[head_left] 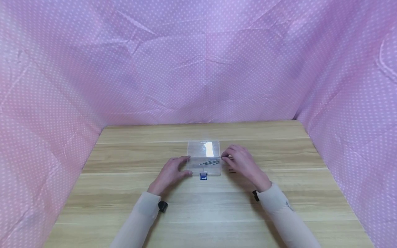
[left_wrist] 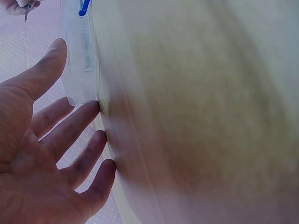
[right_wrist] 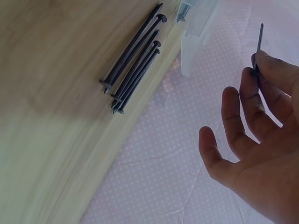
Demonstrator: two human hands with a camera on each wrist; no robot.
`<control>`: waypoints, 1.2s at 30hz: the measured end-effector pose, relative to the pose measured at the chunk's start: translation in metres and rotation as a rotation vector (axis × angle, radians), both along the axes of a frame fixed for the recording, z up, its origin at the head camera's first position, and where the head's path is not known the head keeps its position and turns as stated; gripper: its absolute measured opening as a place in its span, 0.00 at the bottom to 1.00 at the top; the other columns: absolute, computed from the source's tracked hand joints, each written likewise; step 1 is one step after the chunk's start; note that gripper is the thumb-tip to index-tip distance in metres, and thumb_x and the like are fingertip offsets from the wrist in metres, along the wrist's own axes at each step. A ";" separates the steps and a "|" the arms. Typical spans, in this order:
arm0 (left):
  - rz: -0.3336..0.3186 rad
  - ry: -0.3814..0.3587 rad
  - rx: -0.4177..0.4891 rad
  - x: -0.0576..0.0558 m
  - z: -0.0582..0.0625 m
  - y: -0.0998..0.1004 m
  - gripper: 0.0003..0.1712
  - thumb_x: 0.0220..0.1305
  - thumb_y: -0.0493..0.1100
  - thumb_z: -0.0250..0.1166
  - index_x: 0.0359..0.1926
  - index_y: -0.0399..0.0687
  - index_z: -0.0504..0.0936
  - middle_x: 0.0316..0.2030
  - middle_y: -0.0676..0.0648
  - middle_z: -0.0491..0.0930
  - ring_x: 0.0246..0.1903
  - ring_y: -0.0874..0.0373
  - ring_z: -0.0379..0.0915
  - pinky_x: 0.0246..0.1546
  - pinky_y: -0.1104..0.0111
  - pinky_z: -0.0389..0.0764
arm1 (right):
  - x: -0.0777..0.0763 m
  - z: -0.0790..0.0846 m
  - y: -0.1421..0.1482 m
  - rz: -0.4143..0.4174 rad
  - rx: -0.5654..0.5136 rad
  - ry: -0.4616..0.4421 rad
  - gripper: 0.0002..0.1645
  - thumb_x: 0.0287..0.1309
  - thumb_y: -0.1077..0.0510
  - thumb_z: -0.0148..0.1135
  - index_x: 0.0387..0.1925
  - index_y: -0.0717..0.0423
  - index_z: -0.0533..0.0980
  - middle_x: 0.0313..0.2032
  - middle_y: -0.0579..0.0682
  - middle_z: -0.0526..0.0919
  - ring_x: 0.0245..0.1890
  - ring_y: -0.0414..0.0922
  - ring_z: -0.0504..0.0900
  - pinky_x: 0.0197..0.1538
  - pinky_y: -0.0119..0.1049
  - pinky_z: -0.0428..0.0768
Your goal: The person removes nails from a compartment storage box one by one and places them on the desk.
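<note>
A clear plastic box (head_left: 194,169) lies with its lid (head_left: 195,148) raised toward the back. Several nails (head_left: 211,162) lie inside, toward its right side. My left hand (head_left: 169,173) touches the box's left end, thumb and fingers (left_wrist: 70,123) extended and spread. Between thumb and fingertips, my right hand (head_left: 243,164) pinches a nail (right_wrist: 260,37), just beside the box's right end; its point is upward in the right wrist view. Several dark loose nails (right_wrist: 136,56) lie side by side on the table, partly hidden under the right hand in the head view.
A blue latch (head_left: 203,176) sticks out from the box's front edge. The wooden table (head_left: 204,213) stretches around it, with pink dotted cloth (head_left: 204,86) hanging behind and on both sides. Black straps (head_left: 162,206) show at the wrists.
</note>
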State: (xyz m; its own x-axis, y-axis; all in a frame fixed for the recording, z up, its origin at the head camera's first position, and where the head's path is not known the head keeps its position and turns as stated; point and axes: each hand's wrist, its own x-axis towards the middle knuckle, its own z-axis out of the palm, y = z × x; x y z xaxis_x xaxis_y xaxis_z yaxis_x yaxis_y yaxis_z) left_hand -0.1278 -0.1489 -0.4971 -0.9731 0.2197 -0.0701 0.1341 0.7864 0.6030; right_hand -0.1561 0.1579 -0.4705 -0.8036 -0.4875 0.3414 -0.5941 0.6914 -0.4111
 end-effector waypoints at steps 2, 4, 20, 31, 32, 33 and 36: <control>0.003 -0.004 -0.003 0.000 0.000 0.000 0.41 0.59 0.53 0.78 0.72 0.51 0.75 0.66 0.42 0.76 0.67 0.40 0.68 0.69 0.45 0.69 | 0.001 0.001 0.002 -0.006 0.000 -0.009 0.04 0.61 0.62 0.73 0.38 0.56 0.86 0.40 0.50 0.86 0.45 0.50 0.83 0.53 0.51 0.81; 0.006 -0.007 -0.005 0.001 0.000 0.001 0.41 0.59 0.53 0.78 0.72 0.51 0.75 0.66 0.42 0.76 0.67 0.40 0.68 0.69 0.45 0.68 | 0.002 0.002 0.003 -0.014 0.002 -0.017 0.05 0.61 0.61 0.73 0.39 0.56 0.86 0.40 0.50 0.86 0.45 0.49 0.83 0.53 0.51 0.81; 0.005 0.000 -0.009 0.004 0.002 0.002 0.41 0.59 0.53 0.78 0.72 0.51 0.75 0.67 0.41 0.76 0.67 0.40 0.68 0.69 0.45 0.68 | 0.010 0.000 0.019 -0.042 -0.041 -0.009 0.04 0.61 0.60 0.73 0.38 0.54 0.86 0.39 0.48 0.86 0.45 0.51 0.83 0.52 0.56 0.79; 0.002 0.003 -0.016 0.004 0.002 0.003 0.41 0.59 0.53 0.78 0.72 0.50 0.75 0.66 0.42 0.77 0.66 0.40 0.68 0.69 0.45 0.69 | 0.016 -0.003 0.030 -0.062 -0.016 -0.016 0.07 0.59 0.60 0.75 0.39 0.56 0.86 0.40 0.50 0.87 0.45 0.52 0.83 0.52 0.55 0.81; 0.002 0.004 -0.016 0.004 0.002 0.003 0.41 0.59 0.53 0.78 0.71 0.50 0.75 0.66 0.42 0.77 0.66 0.40 0.68 0.69 0.45 0.69 | 0.017 -0.004 0.031 -0.064 -0.016 -0.018 0.07 0.60 0.60 0.75 0.39 0.57 0.86 0.40 0.51 0.87 0.45 0.52 0.83 0.53 0.56 0.81; 0.001 0.006 -0.017 0.004 0.002 0.003 0.41 0.59 0.53 0.78 0.71 0.50 0.75 0.66 0.42 0.77 0.66 0.40 0.68 0.69 0.45 0.69 | 0.017 -0.004 0.031 -0.065 -0.014 -0.019 0.07 0.60 0.60 0.74 0.39 0.57 0.86 0.40 0.51 0.87 0.45 0.52 0.83 0.53 0.56 0.81; -0.002 0.011 -0.019 0.004 0.003 0.003 0.41 0.59 0.53 0.78 0.71 0.50 0.75 0.66 0.41 0.77 0.66 0.39 0.68 0.69 0.45 0.69 | 0.018 -0.005 0.033 -0.070 -0.008 -0.018 0.06 0.60 0.60 0.74 0.38 0.57 0.86 0.40 0.51 0.87 0.45 0.53 0.83 0.53 0.56 0.81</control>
